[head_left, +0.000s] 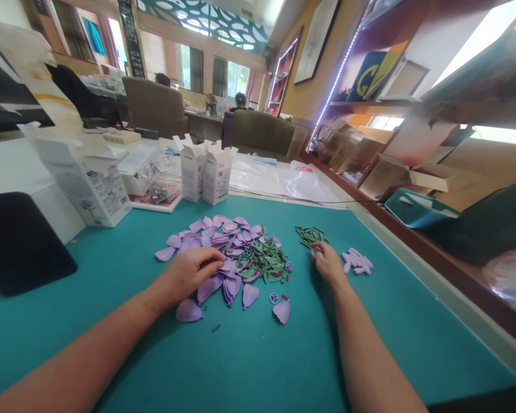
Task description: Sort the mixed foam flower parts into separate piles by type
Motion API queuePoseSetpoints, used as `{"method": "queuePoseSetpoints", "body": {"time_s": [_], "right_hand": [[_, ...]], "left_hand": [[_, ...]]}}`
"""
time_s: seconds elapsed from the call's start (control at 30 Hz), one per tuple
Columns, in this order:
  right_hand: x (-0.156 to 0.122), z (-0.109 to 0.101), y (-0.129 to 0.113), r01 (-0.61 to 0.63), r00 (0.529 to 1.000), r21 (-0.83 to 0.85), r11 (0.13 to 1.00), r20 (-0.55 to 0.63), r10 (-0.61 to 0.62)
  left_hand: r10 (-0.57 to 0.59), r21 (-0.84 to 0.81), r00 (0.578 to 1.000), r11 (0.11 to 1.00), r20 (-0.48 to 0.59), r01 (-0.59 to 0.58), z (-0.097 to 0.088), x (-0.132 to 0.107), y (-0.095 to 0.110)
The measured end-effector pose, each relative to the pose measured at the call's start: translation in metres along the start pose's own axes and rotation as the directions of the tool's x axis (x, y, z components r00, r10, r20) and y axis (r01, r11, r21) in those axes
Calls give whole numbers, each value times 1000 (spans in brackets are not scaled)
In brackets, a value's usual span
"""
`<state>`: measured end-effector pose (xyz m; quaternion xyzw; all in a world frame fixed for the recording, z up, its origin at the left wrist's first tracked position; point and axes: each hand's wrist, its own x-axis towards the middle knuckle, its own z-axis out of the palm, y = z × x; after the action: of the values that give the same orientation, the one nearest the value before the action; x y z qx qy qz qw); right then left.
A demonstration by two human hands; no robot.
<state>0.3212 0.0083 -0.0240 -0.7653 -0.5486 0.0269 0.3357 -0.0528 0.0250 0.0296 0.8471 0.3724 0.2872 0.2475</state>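
A heap of purple plastic petals (215, 238) lies mid-table, mixed at its right side with small green leaf-shaped parts (269, 258) and tiny red pieces. At the heap's left-front edge is my left hand (191, 269), fingers curled together among the petals; what they grip, if anything, is hidden. My right hand (328, 264) is closed in a pinch, with a bit of a lilac piece (313, 251) showing at its fingertips. Just beyond it is a bundle of thin green sticks (309, 236). Right of it sits a small pile of lilac pieces (358, 261).
Loose petals (281, 311) and a purple ring (274, 298) lie in front of the heap. White boxes (217, 175) stand behind it. A black tablet-like panel (23, 244) is at left. Cartons (387, 178) and a teal tray (421, 206) line the right.
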Motion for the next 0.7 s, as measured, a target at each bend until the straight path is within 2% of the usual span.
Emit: {"method": "queuePoseSetpoints", "body": {"time_s": [0.2, 0.43, 0.57, 0.7], "right_hand": [[-4, 10, 1, 5, 995, -66, 998, 96, 1], [-3, 12, 4, -7, 990, -123, 992, 136, 23], [-4, 3, -2, 24, 989, -139, 990, 150, -3], [-11, -15, -25, 73, 991, -167, 983, 122, -53]], "left_hand": [[-3, -14, 1000, 1000, 15, 3, 1, 0, -5], [-12, -9, 1000, 1000, 24, 12, 2, 0, -6], [-8, -2, 1000, 1000, 19, 8, 3, 0, -8], [-12, -4, 1000, 1000, 20, 12, 3, 0, -9]]}}
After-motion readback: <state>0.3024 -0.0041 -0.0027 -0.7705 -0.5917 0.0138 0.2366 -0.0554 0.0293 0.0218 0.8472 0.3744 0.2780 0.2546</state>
